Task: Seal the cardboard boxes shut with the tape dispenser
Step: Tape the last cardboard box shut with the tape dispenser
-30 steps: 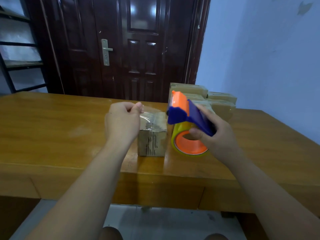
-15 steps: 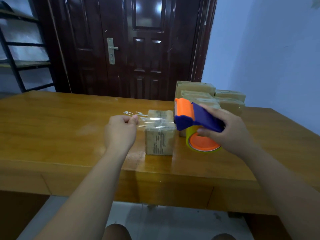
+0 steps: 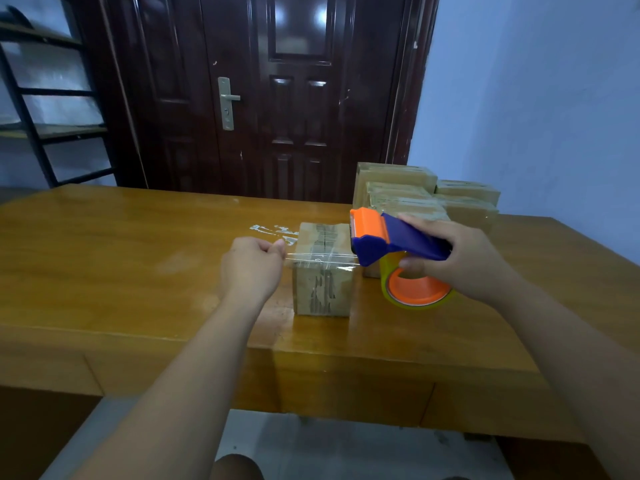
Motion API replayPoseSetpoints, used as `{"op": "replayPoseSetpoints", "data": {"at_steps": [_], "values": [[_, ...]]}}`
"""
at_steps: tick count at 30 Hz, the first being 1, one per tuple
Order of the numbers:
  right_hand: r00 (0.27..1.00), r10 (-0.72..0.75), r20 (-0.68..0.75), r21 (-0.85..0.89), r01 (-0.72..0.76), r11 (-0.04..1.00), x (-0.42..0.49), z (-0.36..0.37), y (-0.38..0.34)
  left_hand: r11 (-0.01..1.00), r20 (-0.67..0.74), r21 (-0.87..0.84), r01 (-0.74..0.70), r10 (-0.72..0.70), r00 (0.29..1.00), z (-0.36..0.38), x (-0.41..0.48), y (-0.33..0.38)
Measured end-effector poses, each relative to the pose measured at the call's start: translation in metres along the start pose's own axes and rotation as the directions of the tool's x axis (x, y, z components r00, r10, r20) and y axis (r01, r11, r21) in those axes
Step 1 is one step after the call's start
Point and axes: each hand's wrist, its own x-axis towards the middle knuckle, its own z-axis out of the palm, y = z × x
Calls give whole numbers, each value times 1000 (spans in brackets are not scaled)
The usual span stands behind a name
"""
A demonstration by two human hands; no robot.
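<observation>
Obs: left grip (image 3: 254, 268) pinches the free end of the strip (image 3: 320, 258); right grip (image 3: 464, 261) wraps the tape dispenser (image 3: 398, 242). The strip is stretched across the box (image 3: 322, 289), near the counter (image 3: 104, 254) front edge. Risks: slack folds the strip onto itself; skewed lowering misses the seam; the light box slides.

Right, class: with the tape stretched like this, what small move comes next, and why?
The left hand pinches the free end of the clear tape, the right hand grips the tape dispenser, and the tape spans the near cardboard box, seemingly unpressed. So probably lower both hands to lay it on the box top.
</observation>
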Motion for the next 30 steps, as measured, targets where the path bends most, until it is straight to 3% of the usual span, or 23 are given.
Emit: {"op": "replayPoseSetpoints", "data": {"at_steps": [13,26,30], "values": [[999,19,28,34,-20,999,1,16,17,951,180,-285,122,-72,981,4,3,-13],[987,99,128,275,-131,953,-2,38,33,922,162,-342,183,-134,978,18,-6,-18],[985,110,133,281,-144,949,-1,40,33,802,228,-492,340,-258,939,25,-15,-21]]}}
